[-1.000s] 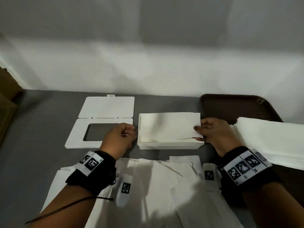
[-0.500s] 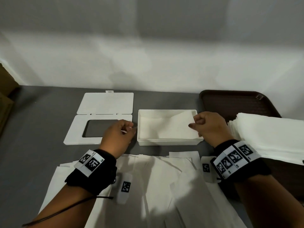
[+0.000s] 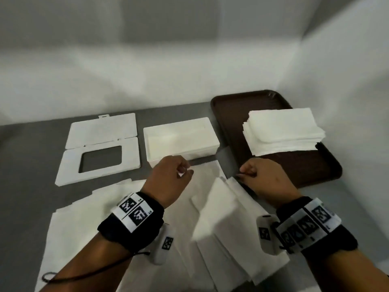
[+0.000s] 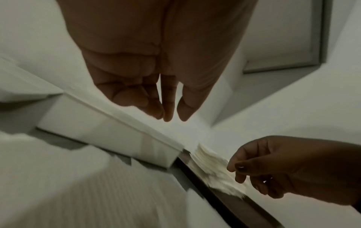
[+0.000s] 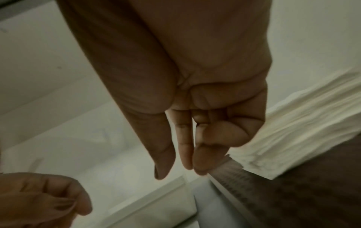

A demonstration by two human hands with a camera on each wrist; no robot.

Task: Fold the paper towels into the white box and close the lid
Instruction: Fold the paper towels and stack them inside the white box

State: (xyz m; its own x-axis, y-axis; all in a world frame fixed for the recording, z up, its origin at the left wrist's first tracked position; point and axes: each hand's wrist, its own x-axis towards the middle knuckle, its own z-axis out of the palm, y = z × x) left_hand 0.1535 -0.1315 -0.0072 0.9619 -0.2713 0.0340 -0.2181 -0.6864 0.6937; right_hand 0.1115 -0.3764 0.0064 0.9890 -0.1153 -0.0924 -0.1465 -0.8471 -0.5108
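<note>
The paper towels [image 3: 221,211] look soft, thin and light, so they will bend and slip; pinch one at its corners. They lie just under the fingers. The white box [image 3: 181,142] sits just past the fingertips. The left hand [image 3: 168,180] and right hand [image 3: 265,180] are loosely curled, fingers close together, holding nothing I can see

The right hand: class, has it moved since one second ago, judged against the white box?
Yes. The right hand has drawn back from the white box's right end toward the person, now beside the brown tray's near edge.
</note>
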